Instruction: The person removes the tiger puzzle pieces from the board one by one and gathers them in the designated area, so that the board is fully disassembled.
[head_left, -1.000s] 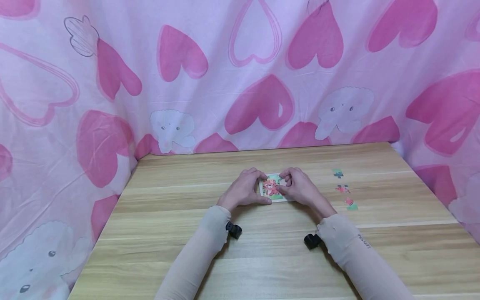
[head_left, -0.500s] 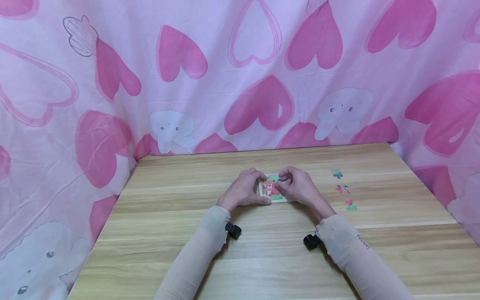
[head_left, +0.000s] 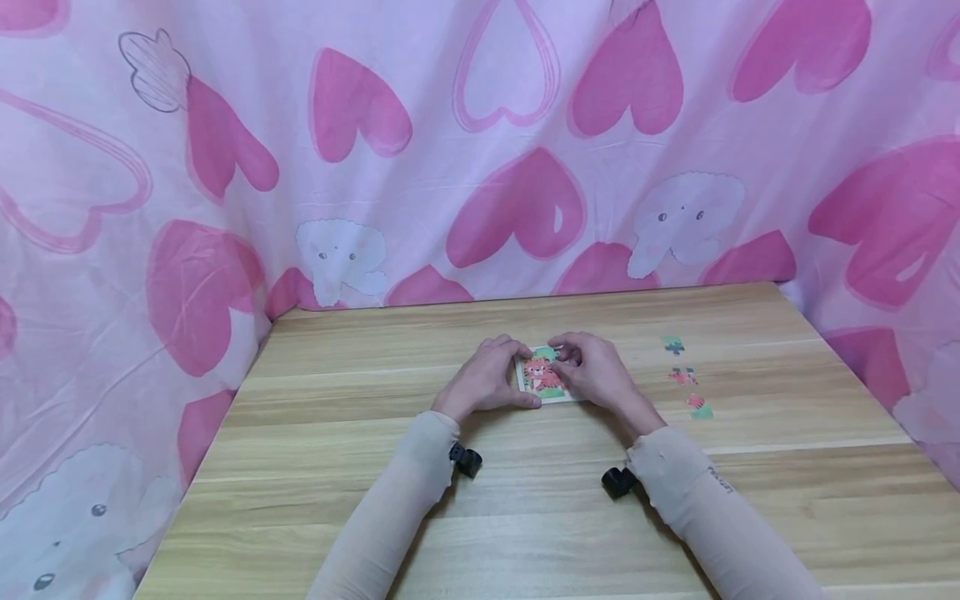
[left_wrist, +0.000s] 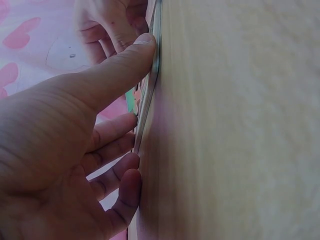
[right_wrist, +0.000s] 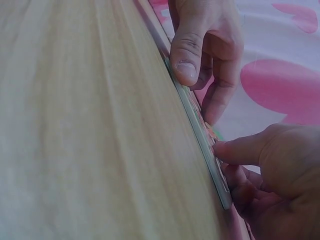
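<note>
A small jigsaw puzzle (head_left: pixel 540 379) in a pale-edged tray lies flat on the table, showing an orange-red animal on green. My left hand (head_left: pixel 486 377) grips the tray's left side, thumb on the near edge and fingers at the far edge. Over the right part of the puzzle is my right hand (head_left: pixel 600 373), its fingers curled. In the right wrist view its thumb (right_wrist: pixel 227 150) touches the top of the puzzle, and the other fingers bend beside the tray edge. Whether a puzzle piece sits between those fingertips is hidden.
To the right lie a green-and-blue puzzle piece (head_left: pixel 673 345), a reddish piece (head_left: pixel 683 377) and a red-and-green piece (head_left: pixel 700 407). A pink curtain (head_left: pixel 420 167) with hearts hangs behind the wooden table (head_left: pixel 525 517).
My right hand has shifted slightly left over the puzzle, its fingertips now nearer the middle. The left hand keeps its grip on the tray, and the loose pieces stay put.
</note>
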